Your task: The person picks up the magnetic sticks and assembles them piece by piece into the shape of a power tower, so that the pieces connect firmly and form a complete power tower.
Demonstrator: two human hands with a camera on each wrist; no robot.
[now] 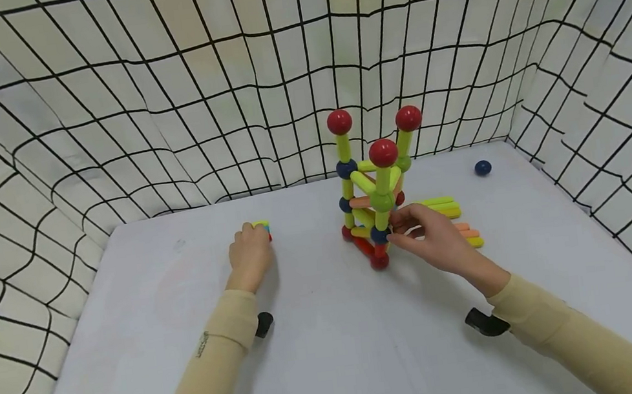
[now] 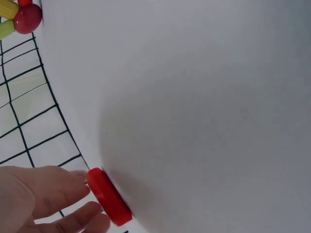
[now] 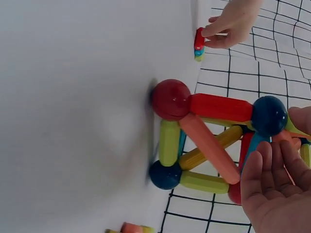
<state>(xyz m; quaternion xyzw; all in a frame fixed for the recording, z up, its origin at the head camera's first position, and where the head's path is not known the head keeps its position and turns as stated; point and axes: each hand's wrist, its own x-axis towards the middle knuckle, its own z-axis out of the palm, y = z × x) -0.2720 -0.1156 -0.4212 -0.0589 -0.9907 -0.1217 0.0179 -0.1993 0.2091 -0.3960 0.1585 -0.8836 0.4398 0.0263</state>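
Note:
A tower of coloured magnetic sticks and balls (image 1: 382,202) stands upright on the table, with three red balls at its top. My right hand (image 1: 434,235) grips its near side, thumb and fingers around the upright by a dark blue ball (image 3: 269,116). Farther left, my left hand (image 1: 250,253) pinches a red stick (image 2: 109,196) between thumb and fingers, low at the table surface. Right beside that red stick are a blue and a yellow-green stick (image 1: 260,223), mostly hidden behind the left hand in the head view.
Loose yellow-green sticks (image 1: 440,207) and orange and yellow sticks (image 1: 475,242) lie right of the tower, partly behind the right hand. A dark blue ball (image 1: 483,168) rests near the table's back right corner. Black netting (image 1: 280,84) over white sheeting encloses the table's back and sides.

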